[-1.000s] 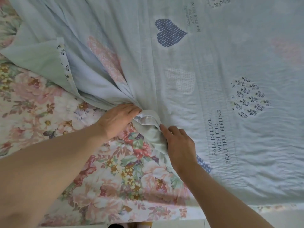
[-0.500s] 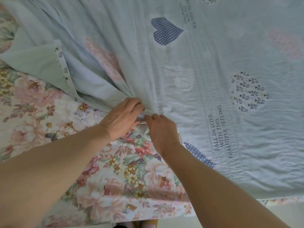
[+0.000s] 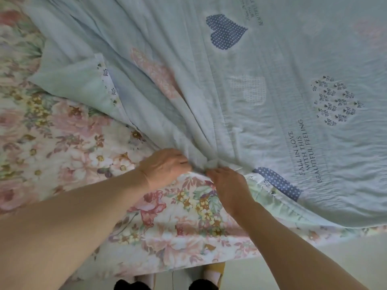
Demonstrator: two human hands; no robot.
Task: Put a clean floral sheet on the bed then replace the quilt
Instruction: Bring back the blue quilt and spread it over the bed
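Grip: left hand (image 3: 167,167) and right hand (image 3: 227,185) both pinch the bunched quilt (image 3: 272,97) edge at 6 o'clock. Floral sheet (image 3: 69,141) lies exposed toward 9 o'clock. Spread hands apart, drawing the edge evenly leftward.
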